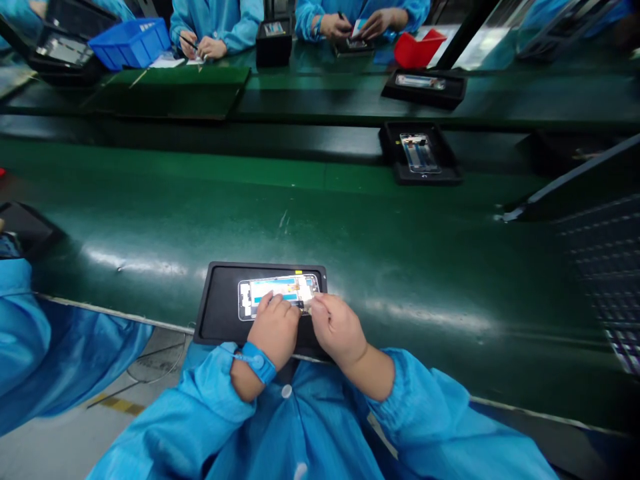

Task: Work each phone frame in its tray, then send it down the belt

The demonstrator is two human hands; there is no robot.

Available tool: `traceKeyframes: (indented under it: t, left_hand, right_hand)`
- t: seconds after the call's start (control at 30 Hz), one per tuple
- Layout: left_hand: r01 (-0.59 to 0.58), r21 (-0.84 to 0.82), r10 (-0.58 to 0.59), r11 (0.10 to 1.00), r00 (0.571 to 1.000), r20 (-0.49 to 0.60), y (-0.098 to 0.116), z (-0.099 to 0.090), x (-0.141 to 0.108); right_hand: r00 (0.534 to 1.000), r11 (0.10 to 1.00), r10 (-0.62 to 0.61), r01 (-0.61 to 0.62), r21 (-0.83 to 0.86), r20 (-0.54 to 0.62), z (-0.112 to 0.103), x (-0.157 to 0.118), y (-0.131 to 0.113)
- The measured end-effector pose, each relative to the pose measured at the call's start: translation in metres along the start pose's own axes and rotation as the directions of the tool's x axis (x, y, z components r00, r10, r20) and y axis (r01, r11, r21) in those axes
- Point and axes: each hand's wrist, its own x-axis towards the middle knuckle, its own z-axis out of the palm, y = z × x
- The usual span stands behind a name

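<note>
A phone mid-frame (260, 288) with bright metallic and blue areas lies in a shallow black tray (219, 293) at the table's front edge. My left hand (275, 328) is closed over the frame's near edge, fingertips on its surface and the thumb side near a small black part. At the right end of the frame, my right hand (340, 327) is closed with thumb and forefinger pinched together; whatever is between them is too small to make out. A blue wrist strap (259, 361) circles my left wrist.
Across the green table (200, 207), another black tray (423, 175) holds a phone frame. Beyond it are a further tray (425, 100), a red bin (415, 50) and a blue bin (131, 45). Co-workers sit opposite; a co-worker's sleeve (20, 320) is close at left. A metal bar (565, 185) stands right.
</note>
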Motion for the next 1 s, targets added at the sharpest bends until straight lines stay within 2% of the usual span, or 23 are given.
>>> traceKeyframes:
  t: [0.07,0.13,0.2,0.23,0.3,0.37,0.43,0.53,0.7,0.83,1.0]
  left_hand:
    - [0.002,-0.004,-0.002,1.0,1.0,-0.01,0.0,0.001,0.0]
    - [0.002,-0.002,-0.002,1.0,1.0,-0.023,-0.001,0.002,0.0]
    - [-0.003,-0.003,0.003,1.0,0.999,-0.046,-0.001,0.004,-0.001]
    - [-0.006,-0.01,0.006,1.0,0.998,-0.061,-0.001,0.004,-0.001]
    - [-0.003,-0.032,0.0,0.999,0.995,-0.102,-0.002,0.003,0.0]
    - [0.032,-0.044,-0.038,0.998,0.989,-0.141,-0.005,0.001,0.004]
    - [0.109,-0.03,-0.112,0.994,0.981,-0.158,-0.01,-0.001,0.012]
    - [0.192,0.015,-0.19,0.981,0.977,-0.102,-0.018,-0.001,0.025]
    - [0.185,0.006,-0.185,0.983,0.983,0.014,-0.029,0.0,0.031]
    - [0.17,-0.046,-0.167,0.984,0.985,0.05,-0.032,-0.004,0.027]
    - [0.203,-0.1,-0.187,0.974,0.97,0.154,-0.033,-0.009,0.03]
  right_hand:
    - [0.993,0.999,-0.039,0.041,-0.019,0.113,0.0,0.007,-0.004]
    - [0.986,0.999,-0.042,0.045,-0.016,0.16,0.001,0.012,-0.005]
    - [0.99,0.999,0.041,-0.042,0.001,0.138,0.003,0.016,-0.003]
    - [0.986,0.991,0.126,-0.129,0.022,0.109,0.003,0.018,-0.001]
    - [0.939,0.93,0.34,-0.344,0.128,0.054,0.003,0.02,0.002]
    - [0.856,0.818,0.517,-0.5,0.283,0.017,0.005,0.02,0.004]
    - [0.802,0.739,0.597,-0.533,0.411,-0.033,0.008,0.017,0.004]
    - [0.764,0.71,0.632,-0.502,0.494,-0.13,0.014,0.013,0.003]
    - [0.758,0.687,0.644,-0.518,0.51,-0.098,0.018,0.011,0.004]
    - [0.777,0.708,0.623,-0.514,0.484,-0.087,0.018,0.011,0.004]
    - [0.817,0.771,0.567,-0.481,0.418,-0.107,0.02,0.008,0.008]
